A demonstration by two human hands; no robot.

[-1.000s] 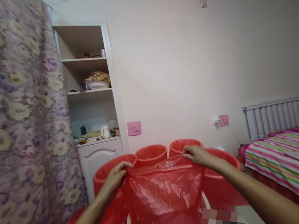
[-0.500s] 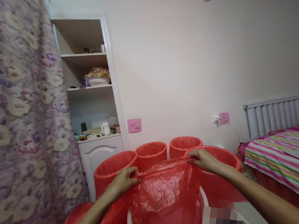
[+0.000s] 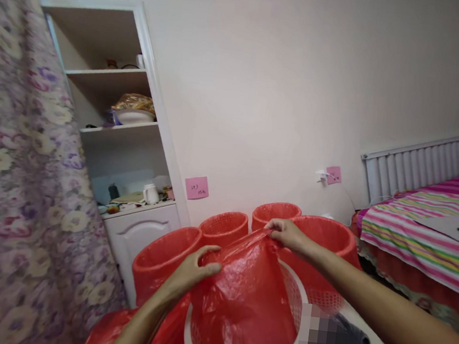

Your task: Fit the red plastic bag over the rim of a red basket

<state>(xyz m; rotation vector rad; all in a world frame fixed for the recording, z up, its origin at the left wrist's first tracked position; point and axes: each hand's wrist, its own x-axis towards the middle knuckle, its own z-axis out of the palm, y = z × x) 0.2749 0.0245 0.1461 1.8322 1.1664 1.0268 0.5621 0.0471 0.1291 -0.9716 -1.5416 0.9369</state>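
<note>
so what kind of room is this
Most likely a bedroom in a home: a bed with a striped cover on the right, a radiator on the wall, a floral curtain on the left and a built-in shelf cupboard holding household things.

Red plastic bag [image 3: 240, 295]: thin, glossy, crinkled, translucent; mouth stretched open, top edge pulled taut, body hanging down into white-rimmed basket [image 3: 296, 290]. Basket: red mesh wall, round white rim, upright, just in front of other red baskets.

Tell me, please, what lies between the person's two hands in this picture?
In the head view, the red plastic bag stretches between the left hand and the right hand; each pinches its top edge.
</note>
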